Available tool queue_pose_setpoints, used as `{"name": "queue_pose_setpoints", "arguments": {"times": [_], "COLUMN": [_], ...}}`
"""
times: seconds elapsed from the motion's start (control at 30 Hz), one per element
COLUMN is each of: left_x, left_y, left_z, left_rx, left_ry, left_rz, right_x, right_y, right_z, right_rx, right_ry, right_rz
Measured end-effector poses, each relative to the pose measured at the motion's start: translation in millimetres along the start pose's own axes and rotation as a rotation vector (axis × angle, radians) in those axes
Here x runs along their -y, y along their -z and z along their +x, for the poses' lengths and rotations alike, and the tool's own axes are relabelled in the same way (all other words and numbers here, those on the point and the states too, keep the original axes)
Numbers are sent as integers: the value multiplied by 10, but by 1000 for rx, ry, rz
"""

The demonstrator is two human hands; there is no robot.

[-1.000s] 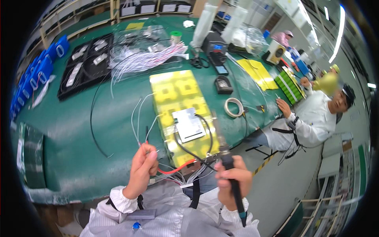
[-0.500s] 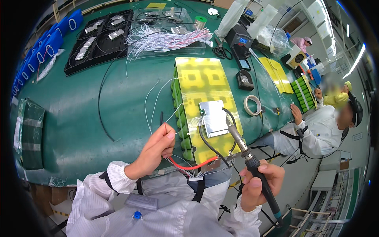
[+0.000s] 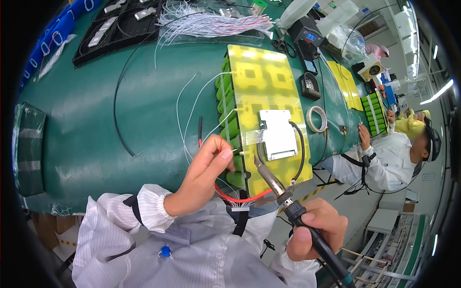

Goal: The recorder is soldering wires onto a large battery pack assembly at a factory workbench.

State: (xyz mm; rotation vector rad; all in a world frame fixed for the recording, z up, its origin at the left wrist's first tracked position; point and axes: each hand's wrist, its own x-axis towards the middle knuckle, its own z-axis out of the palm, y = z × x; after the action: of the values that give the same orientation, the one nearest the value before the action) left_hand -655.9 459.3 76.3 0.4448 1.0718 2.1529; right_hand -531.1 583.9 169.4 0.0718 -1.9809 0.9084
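Note:
A battery pack of green cells with a yellow top sheet (image 3: 264,96) lies near the bench's front edge. On it sits a silver circuit module (image 3: 280,139) with black cables and a flat band of thin wires. My left hand (image 3: 204,168) pinches a thin white wire, its bare end at the pack's left edge. My right hand (image 3: 319,228) is closed round a soldering iron (image 3: 273,182), its tip over the yellow sheet, left of the module and right of the wire end. A red cable (image 3: 230,196) curves along the pack's near end, beside a white connector (image 3: 240,209).
Loose white wires (image 3: 178,113) and a black cable (image 3: 115,105) lie left of the pack. Right of it are a tape roll (image 3: 316,119), a small black box (image 3: 309,86) and the soldering station (image 3: 307,36). A person in white (image 3: 394,158) works at the right.
The soldering iron's tip has moved left from the module toward the pack's left edge. My left hand has brought the wire end closer to that edge. The whole view has shifted.

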Motion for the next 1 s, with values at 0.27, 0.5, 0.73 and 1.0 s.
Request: {"name": "queue_pose_setpoints", "arguments": {"times": [0.27, 0.5, 0.73, 1.0], "left_x": [2, 65, 60, 86], "left_y": [4, 70, 78, 124], "left_z": [-5, -32, -11, -5], "left_rx": [32, 47, 76, 76], "left_ry": [-17, -70, -52, -36], "left_rz": [20, 8, -21, 30], "right_x": [-3, 19, 31, 57], "right_y": [-59, -111, -142, -166], "right_z": [53, 60, 82, 81], "right_rx": [82, 220, 297, 346], "right_ry": [83, 106, 116, 119], "right_rz": [-55, -129, -170, -232]}}
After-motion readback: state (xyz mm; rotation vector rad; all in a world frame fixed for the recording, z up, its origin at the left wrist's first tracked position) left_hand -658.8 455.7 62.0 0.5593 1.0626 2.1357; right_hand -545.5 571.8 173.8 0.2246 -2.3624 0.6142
